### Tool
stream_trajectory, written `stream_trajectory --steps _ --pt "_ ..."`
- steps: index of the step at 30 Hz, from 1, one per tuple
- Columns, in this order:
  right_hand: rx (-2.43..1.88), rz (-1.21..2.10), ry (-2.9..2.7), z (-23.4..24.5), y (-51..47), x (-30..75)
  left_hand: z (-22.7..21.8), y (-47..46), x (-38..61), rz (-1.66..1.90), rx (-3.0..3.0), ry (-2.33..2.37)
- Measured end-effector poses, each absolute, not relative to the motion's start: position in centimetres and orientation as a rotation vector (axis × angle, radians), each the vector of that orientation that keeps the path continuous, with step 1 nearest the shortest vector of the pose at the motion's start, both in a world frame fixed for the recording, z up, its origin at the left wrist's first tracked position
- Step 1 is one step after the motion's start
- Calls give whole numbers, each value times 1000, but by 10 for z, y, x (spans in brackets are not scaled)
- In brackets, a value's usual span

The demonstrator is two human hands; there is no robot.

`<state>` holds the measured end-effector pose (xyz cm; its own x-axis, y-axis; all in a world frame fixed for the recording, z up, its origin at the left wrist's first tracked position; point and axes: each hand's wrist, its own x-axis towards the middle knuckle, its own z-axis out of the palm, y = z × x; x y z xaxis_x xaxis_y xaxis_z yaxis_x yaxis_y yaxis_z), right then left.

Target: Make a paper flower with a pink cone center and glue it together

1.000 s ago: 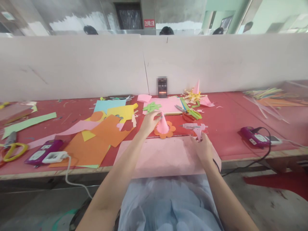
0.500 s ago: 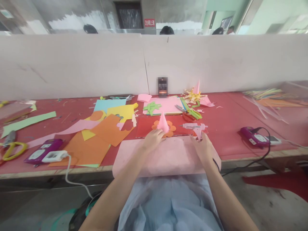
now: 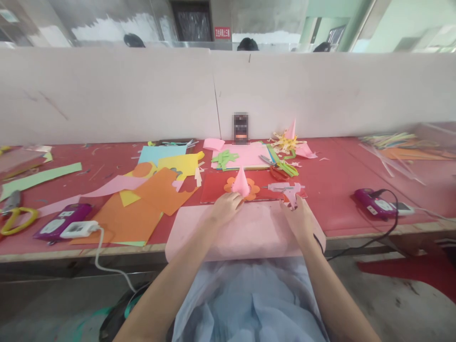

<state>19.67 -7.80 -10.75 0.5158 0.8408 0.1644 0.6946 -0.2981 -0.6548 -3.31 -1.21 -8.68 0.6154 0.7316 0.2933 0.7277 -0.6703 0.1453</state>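
A large pink paper sheet (image 3: 249,232) lies at the table's near edge and hangs over it towards my lap. My left hand (image 3: 225,207) rests on its far left part, fingers curled at the sheet's far edge. My right hand (image 3: 301,219) lies flat on its right part, fingers spread. Just beyond my left hand a pink paper cone (image 3: 241,182) stands upright on an orange paper flower (image 3: 253,188), which lies on a red sheet (image 3: 217,189). A white glue gun (image 3: 288,189) lies just beyond my right hand.
Orange, yellow and blue papers (image 3: 156,192) lie to the left, with a purple device (image 3: 60,222), a white plug (image 3: 80,229) and yellow scissors (image 3: 16,219). Scissors (image 3: 280,167) and pink card (image 3: 245,156) lie behind. Another purple device (image 3: 372,202) with a black cable sits at right. A white partition (image 3: 142,95) backs the table.
My left hand let go of the pink cone and drew back onto the pink sheet. The cone now stands alone on the flower. My right hand has stayed put.
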Motion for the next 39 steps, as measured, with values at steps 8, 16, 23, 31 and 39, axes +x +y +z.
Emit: stream_trajectory --steps 8,16,23,31,39 --pt "-1966 197 -1470 -113 -78 189 -87 -9 -34 714 2468 1438" --pt "-1901 90 -1506 -104 -80 170 -91 -5 -32 829 2368 1410" --pt "-1881 66 -1579 -106 -80 169 -88 -5 -31 826 2314 1438" --pt "-1952 61 -1617 -105 -76 169 -91 -4 -30 857 2322 1415" --pt "-1931 53 -1649 -109 -73 167 -92 -4 -30 863 2314 1426"
